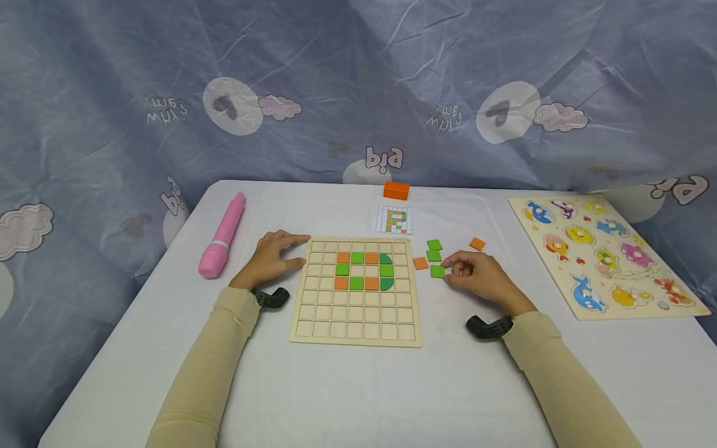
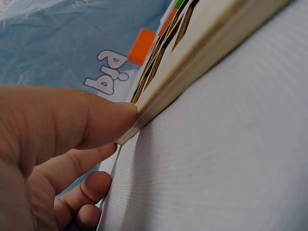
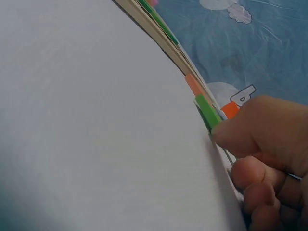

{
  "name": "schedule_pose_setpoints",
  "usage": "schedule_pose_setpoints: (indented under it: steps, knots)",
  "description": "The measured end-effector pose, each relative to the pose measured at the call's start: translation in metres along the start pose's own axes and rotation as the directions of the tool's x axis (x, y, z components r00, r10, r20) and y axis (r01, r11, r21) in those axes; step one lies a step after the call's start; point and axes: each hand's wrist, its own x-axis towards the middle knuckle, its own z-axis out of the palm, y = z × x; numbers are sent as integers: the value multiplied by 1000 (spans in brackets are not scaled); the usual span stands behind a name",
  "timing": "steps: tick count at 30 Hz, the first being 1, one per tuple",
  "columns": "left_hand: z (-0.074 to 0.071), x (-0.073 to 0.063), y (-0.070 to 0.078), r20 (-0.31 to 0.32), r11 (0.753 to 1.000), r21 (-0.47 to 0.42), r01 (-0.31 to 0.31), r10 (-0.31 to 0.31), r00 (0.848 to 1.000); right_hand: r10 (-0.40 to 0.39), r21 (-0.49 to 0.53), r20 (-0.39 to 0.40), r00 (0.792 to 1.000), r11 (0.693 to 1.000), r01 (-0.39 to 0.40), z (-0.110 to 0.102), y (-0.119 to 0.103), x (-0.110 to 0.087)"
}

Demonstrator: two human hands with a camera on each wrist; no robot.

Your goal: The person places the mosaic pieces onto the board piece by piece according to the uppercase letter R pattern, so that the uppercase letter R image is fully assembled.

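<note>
A pale wooden grid board (image 1: 358, 313) lies on the table. Orange and green square tiles (image 1: 357, 257) form a ring in its upper cells, with rounded dark green pieces (image 1: 386, 284) on the right. My left hand (image 1: 271, 256) touches the board's left edge near the far corner; in the left wrist view its thumb (image 2: 106, 120) rests against the board's side. To the right of the board, my right hand (image 1: 480, 274) pinches the edge of a green square tile (image 1: 437, 271) between thumb and forefinger, its other fingers curled. The thumb covers that tile's near end in the right wrist view.
Loose green tiles (image 1: 434, 256) and orange tiles (image 1: 421, 264) lie by the right hand. Behind the board are a pattern card (image 1: 394, 220) and an orange block (image 1: 396, 190). A pink microphone-shaped object (image 1: 223, 236) lies left; a sea-animal puzzle board (image 1: 610, 258) lies right.
</note>
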Motion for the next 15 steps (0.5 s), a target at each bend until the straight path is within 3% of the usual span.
schedule_pose_setpoints:
  steps: [10, 15]
  knots:
    - [1, 0, 0, 6, 1000, -6, 12, -12, 1000, -23, 16, -32, 999, 1000, 23, 0, -5, -1]
    - [0, 0, 0, 9, 1000, -7, 20, -19, 1000, -2, 116, -14, 1000, 993, 4, 0, -16, 0]
